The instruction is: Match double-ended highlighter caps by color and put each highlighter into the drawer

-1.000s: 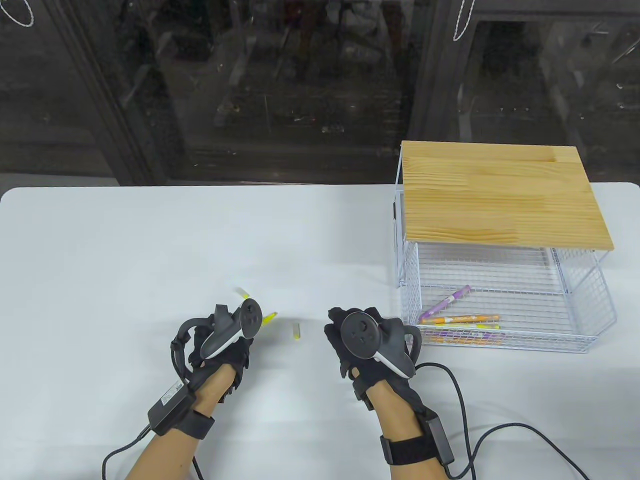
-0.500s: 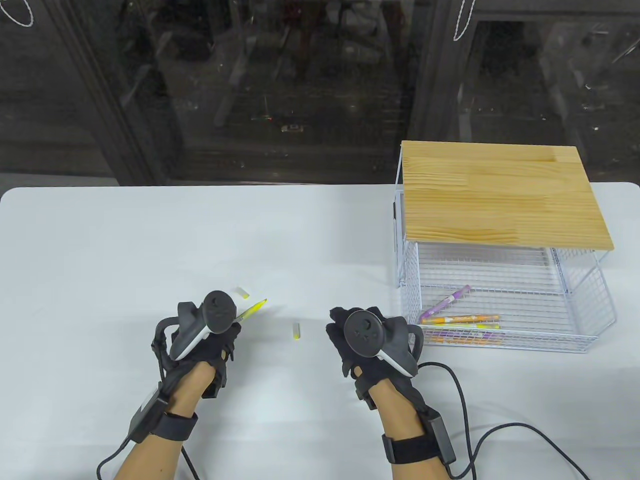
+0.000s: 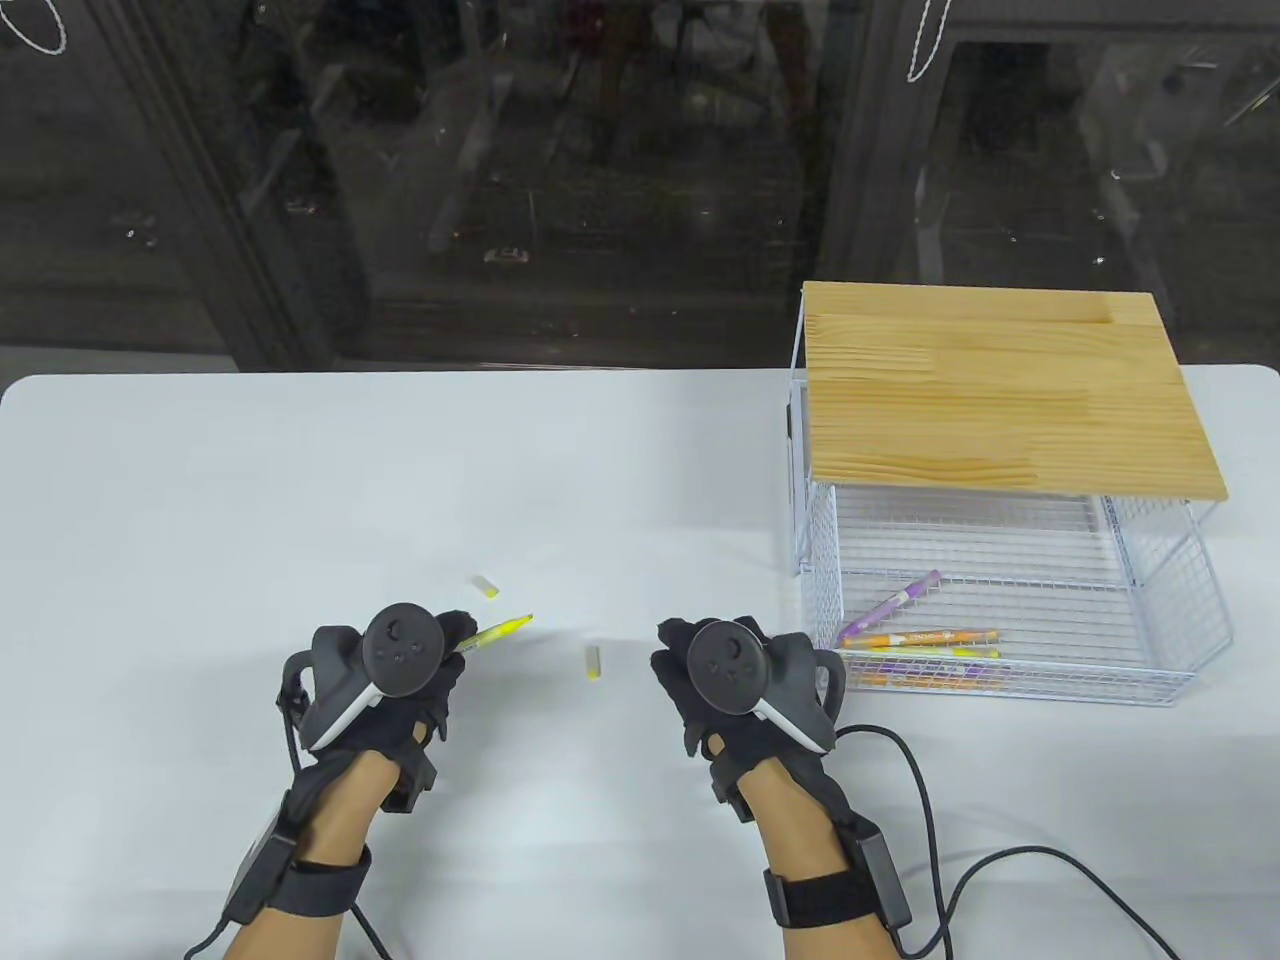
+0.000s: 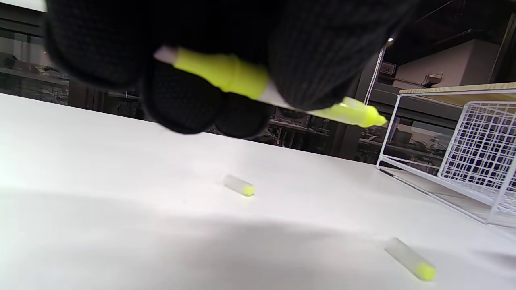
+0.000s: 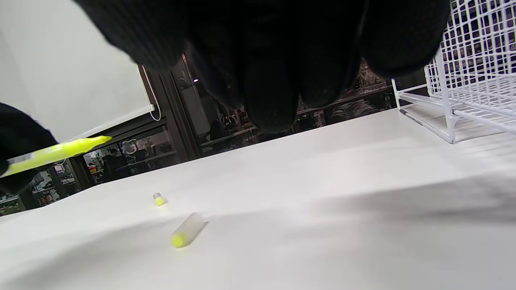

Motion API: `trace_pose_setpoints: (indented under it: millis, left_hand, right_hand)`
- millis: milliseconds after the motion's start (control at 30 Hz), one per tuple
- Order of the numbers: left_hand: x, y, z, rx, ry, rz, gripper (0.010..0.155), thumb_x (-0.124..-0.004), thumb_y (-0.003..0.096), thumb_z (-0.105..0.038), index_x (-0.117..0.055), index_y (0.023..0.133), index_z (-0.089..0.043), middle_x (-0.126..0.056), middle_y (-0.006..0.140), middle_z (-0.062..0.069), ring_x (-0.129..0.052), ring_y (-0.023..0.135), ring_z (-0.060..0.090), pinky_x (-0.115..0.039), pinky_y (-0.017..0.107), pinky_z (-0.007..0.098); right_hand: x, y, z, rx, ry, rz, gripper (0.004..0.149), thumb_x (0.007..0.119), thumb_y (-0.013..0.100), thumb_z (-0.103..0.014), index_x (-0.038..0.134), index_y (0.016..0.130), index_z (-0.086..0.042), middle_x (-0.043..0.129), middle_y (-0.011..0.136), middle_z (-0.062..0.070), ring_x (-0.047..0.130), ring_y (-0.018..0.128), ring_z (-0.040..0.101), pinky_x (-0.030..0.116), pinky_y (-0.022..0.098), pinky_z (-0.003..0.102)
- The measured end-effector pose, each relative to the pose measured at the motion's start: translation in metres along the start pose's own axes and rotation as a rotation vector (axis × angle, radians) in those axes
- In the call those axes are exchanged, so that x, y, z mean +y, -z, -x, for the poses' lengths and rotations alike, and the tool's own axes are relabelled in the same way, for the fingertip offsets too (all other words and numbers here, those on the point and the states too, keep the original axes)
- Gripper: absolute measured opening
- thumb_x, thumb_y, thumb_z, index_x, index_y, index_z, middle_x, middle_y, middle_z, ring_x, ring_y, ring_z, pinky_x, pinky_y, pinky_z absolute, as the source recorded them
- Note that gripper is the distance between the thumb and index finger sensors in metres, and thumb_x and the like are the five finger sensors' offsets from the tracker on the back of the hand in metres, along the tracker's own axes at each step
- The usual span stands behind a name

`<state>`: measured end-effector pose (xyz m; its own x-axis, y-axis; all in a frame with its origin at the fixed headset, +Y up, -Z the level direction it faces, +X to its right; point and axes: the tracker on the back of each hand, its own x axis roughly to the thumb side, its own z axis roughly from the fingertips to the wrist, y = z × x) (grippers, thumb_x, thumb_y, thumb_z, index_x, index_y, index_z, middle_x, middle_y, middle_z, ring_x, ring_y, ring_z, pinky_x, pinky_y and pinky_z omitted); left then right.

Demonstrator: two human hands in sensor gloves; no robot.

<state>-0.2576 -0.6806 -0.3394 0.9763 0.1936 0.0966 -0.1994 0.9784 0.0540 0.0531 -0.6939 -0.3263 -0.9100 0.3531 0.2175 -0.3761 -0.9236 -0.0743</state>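
Note:
My left hand [image 3: 455,645] holds a yellow highlighter [image 3: 500,632] above the table, its bare tip pointing right and away. In the left wrist view the gloved fingers [image 4: 318,60] wrap round the highlighter [image 4: 225,72], and both its ends are uncapped. Two clear caps with yellow ends lie on the table. One cap [image 3: 486,585] is just beyond the left hand, the other cap [image 3: 593,662] lies between the hands. My right hand [image 3: 690,660] rests on the table with loosely curled fingers and holds nothing. The wire drawer [image 3: 1010,682] stands pulled out at the right.
The drawer holds a purple highlighter [image 3: 892,604], an orange one [image 3: 930,637] and others near its front wall. A wooden top [image 3: 1000,390] covers the wire frame behind. Cables [image 3: 930,800] trail from the right wrist. A dark glass wall stands beyond the table's far edge.
My left hand has moved left and a little nearer with the highlighter, clear of the far cap. The right hand and both caps stayed put.

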Motion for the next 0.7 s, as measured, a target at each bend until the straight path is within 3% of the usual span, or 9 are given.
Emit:
trace_pose_setpoints:
  millis: [400,700]
  left_hand:
    - [0.004,-0.004,0.0,-0.016,-0.019,-0.007,0.048,-0.088,0.038,-0.032,-0.089,0.086,-0.027,-0.099,0.081,-0.002,-0.096,0.07,0.035,-0.081,0.049,0.057]
    - [0.007,0.002,0.02,0.022,-0.1,-0.031,0.049,-0.088,0.0378,-0.032,-0.088,0.087,-0.027,-0.1,0.082,-0.003,-0.092,0.07,0.033,-0.082,0.048,0.053]
  right_hand:
    - [-0.009,0.005,-0.019,0.015,-0.023,0.078,0.05,0.077,0.047,-0.047,0.09,0.088,-0.022,0.098,0.083,0.009,0.076,0.083,0.041,0.068,0.058,0.057]
    - [0.02,0.034,-0.048,0.034,-0.102,-0.039,0.049,0.078,0.047,-0.045,0.091,0.086,-0.019,0.101,0.073,0.009,0.09,0.061,0.036,0.08,0.041,0.046]
